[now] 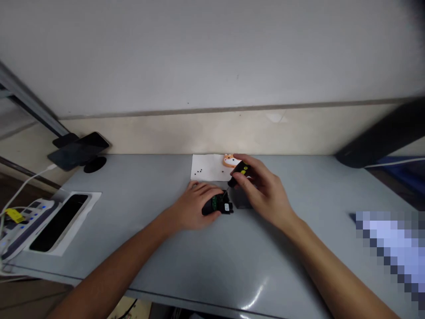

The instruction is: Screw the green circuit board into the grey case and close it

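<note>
My left hand [195, 206] is wrapped round a small opened black device [227, 207] on the table. A green circuit board and a white round label show on it. In my right hand [265, 190] is a screwdriver [239, 172] with a black handle and yellow-green marks. It is tilted, and its thin shaft points down to the device's upper edge; the exact contact of the tip is too small to tell. Partly behind my right hand sits a dark grey block-shaped thing [243, 200]. Several tiny dark screws lie on a white paper [207, 164] just beyond my hands.
An orange and white animal-faced item [229, 160] rests on the paper. At the left are a phone on a stand [79, 150], another phone [61, 221] lying flat, and a power strip [28, 226] with cables. A dark cylinder [381, 133] leans at the right. The grey table [149, 257] meets a wall.
</note>
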Motion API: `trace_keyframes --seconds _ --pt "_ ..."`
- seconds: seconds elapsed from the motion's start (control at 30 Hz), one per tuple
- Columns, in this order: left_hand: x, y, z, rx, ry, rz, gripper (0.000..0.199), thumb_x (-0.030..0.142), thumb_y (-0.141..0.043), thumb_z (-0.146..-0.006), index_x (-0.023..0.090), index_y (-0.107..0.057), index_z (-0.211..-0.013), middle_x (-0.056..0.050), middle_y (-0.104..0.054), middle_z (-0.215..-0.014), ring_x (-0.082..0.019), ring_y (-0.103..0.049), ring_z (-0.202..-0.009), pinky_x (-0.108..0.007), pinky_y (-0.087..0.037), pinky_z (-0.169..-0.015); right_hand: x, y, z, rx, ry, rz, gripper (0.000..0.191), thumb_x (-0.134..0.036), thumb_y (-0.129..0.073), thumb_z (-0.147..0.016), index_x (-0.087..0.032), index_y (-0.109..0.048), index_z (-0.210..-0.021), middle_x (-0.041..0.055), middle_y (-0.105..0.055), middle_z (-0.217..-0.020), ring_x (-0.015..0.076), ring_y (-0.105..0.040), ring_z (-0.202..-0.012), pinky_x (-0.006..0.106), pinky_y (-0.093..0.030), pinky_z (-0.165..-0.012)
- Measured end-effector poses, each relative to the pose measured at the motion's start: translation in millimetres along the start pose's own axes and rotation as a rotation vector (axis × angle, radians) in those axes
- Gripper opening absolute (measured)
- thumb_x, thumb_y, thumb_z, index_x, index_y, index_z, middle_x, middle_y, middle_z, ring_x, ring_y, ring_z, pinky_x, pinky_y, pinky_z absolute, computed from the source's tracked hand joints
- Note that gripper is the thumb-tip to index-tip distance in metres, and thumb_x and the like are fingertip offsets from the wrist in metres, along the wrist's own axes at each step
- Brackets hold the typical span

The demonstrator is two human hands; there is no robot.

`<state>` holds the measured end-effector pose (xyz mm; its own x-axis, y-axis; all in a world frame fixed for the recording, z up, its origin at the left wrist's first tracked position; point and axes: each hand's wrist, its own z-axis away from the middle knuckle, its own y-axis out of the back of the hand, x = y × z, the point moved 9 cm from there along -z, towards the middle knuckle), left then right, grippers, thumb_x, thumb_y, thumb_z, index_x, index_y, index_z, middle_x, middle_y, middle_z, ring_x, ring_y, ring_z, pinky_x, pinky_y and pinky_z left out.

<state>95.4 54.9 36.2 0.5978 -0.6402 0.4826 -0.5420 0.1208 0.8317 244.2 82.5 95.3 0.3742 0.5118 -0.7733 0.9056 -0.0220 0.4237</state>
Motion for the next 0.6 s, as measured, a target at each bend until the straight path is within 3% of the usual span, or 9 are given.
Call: trace_keyframes --seconds 0.23,0.33,0.4,0.47,0.53,0.6 --pt "-0.4 -3.5 -0.9 -0.003 0.02 -0.003 0.049 0.03 -0.07 -0.089 0.029 -0.053 -0.134 -0.004 -0.065 -0.136 -0.025 -0.056 -0.13 -0.046 -0.035 -0.114 0.0 0.6 1.4 -0.006 -0.003 0.012 0.04 -0.035 -0.062 -0.098 -0.033 -0.061 -0.138 0.0046 -0.072 -0.122 0.0192 -0.071 -0.086 0.035 -0.06 -0.073" --pt "-0.2 5.9 -0.8 0.027 0.004 0.028 0.05 0.029 -0.072 -0.088 0.029 -0.054 -0.134 -0.004 -0.065 -0.136 -0.025 -0.057 -0.129 -0.046 -0.035 -0.114 -0.6 0.9 1.4 -0.002 0.008 0.017 0.04 -0.034 -0.062 -0.098 -0.033 -0.062 -0.138 0.0045 -0.073 -0.121 0.0193 -0.071 -0.087 0.035 -0.061 -0.073" --pt "-0.3 27.3 0.9 0.122 -0.012 0.066 0.042 0.029 -0.07 -0.09 0.029 -0.057 -0.13 -0.004 -0.066 -0.133 -0.024 -0.059 -0.126 -0.047 -0.038 -0.112 -1.5 1.0 1.7 -0.002 0.012 0.016 0.04 -0.034 -0.062 -0.098 -0.033 -0.062 -0.138 0.0046 -0.071 -0.128 0.0197 -0.071 -0.09 0.035 -0.062 -0.075" --pt "1.0 67.4 9.3 0.37 -0.025 0.13 0.019 0.024 -0.063 -0.095 0.026 -0.064 -0.114 -0.005 -0.07 -0.115 -0.023 -0.063 -0.112 -0.045 -0.047 -0.101 -2.4 1.0 2.1 -0.006 0.011 0.016 0.041 -0.034 -0.062 -0.098 -0.034 -0.062 -0.139 0.0046 -0.068 -0.135 0.0203 -0.072 -0.093 0.037 -0.063 -0.078" --pt "13.7 105.4 23.3 0.571 -0.113 0.234 0.007 0.02 -0.059 -0.097 0.023 -0.065 -0.096 -0.004 -0.067 -0.09 -0.019 -0.064 -0.086 -0.038 -0.052 -0.079 -3.6 0.6 2.6 -0.016 0.011 0.011 0.041 -0.034 -0.062 -0.098 -0.034 -0.062 -0.139 0.0049 -0.067 -0.137 0.0208 -0.072 -0.094 0.038 -0.063 -0.08" --pt "38.0 136.0 39.1 0.684 -0.237 0.282 0.01 0.019 -0.06 -0.096 0.022 -0.067 -0.091 -0.002 -0.063 -0.075 -0.017 -0.06 -0.071 -0.034 -0.049 -0.063 -4.7 0.0 3.0 -0.03 0.011 0.002 0.041 -0.034 -0.061 -0.099 -0.034 -0.061 -0.14 0.0053 -0.067 -0.137 0.0208 -0.072 -0.094 0.039 -0.064 -0.081"
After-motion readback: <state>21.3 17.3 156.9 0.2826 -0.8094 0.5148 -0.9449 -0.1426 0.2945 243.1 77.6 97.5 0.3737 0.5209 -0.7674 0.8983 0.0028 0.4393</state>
